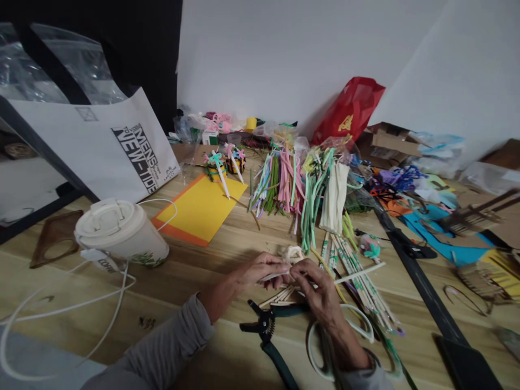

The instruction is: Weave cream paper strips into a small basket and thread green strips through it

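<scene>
Over the middle of the wooden table my left hand [271,271] and my right hand [312,279] meet, fingertips pinched close together. Between them is a white pipe cleaner [359,273]; one straight length of it sticks out to the right beyond my right hand. Just behind the fingers shows a cream, looped bit of pipe cleaner [293,252], partly hidden by them. Below the hands lie green-handled cutters [265,326] with their jaws apart. Scissors with pale green handles [312,352] rest under my right forearm, and thin wooden sticks [280,297] lie beneath the hands.
Bundles of coloured pipe cleaners [280,181] lie behind the hands, with patterned paper-wrapped sticks [361,281] to the right. Left are a lidded cup [122,233] with a white cable, yellow paper [203,208] and a white bag [101,146]. A red bag [349,111] stands behind.
</scene>
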Action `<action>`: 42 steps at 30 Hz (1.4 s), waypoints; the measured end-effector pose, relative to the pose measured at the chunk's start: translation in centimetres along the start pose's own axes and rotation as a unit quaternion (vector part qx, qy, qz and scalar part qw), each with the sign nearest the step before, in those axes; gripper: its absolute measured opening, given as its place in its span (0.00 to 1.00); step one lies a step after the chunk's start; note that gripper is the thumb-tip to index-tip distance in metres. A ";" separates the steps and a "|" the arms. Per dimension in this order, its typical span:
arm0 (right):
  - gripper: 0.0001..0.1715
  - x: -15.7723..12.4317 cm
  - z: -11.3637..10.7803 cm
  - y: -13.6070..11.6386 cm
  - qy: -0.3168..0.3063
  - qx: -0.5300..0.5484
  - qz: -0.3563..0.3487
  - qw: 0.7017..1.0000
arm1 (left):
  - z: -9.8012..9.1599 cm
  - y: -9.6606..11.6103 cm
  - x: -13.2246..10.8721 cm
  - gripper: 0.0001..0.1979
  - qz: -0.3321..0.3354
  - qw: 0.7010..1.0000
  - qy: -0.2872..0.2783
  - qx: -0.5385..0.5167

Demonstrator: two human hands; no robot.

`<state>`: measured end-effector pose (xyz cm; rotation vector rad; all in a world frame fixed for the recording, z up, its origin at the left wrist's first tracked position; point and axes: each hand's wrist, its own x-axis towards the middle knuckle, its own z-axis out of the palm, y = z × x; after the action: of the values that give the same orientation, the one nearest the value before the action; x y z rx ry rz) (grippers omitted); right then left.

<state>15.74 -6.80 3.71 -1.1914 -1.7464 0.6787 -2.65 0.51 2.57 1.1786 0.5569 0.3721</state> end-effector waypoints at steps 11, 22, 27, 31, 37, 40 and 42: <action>0.17 -0.2 -0.1 0.0 -0.036 0.082 0.155 0.984 | 0.1 0.5 -0.2 0.19 0.023 0.998 0.005 0.061; 0.26 -0.2 -0.2 1.5 -0.072 0.243 0.294 0.922 | 1.3 -0.1 -1.1 0.09 0.253 0.706 0.029 0.661; 0.26 -0.3 0.1 2.9 -0.064 0.299 0.327 0.894 | 1.3 -0.4 -1.1 0.09 0.267 0.693 0.031 0.669; 0.25 -0.1 0.1 2.7 -0.060 0.306 0.317 0.896 | 1.7 -0.2 -0.5 0.09 0.198 0.829 0.103 0.513; 0.23 0.4 -0.9 0.4 -0.059 0.319 0.292 0.899 | 0.6 0.4 0.1 0.15 0.108 0.979 0.115 0.129; 0.23 0.4 -1.7 0.1 -0.070 0.339 0.300 0.889 | -0.9 0.6 0.2 0.19 0.091 0.988 0.126 0.025; 0.23 0.4 -2.2 0.2 -0.061 0.349 0.304 0.885 | -1.8 0.9 0.2 0.21 0.095 0.983 0.155 -0.026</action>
<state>17.74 -6.39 4.68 -1.1644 -1.0178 1.6238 -3.49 2.31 2.90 1.1331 0.7004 0.7386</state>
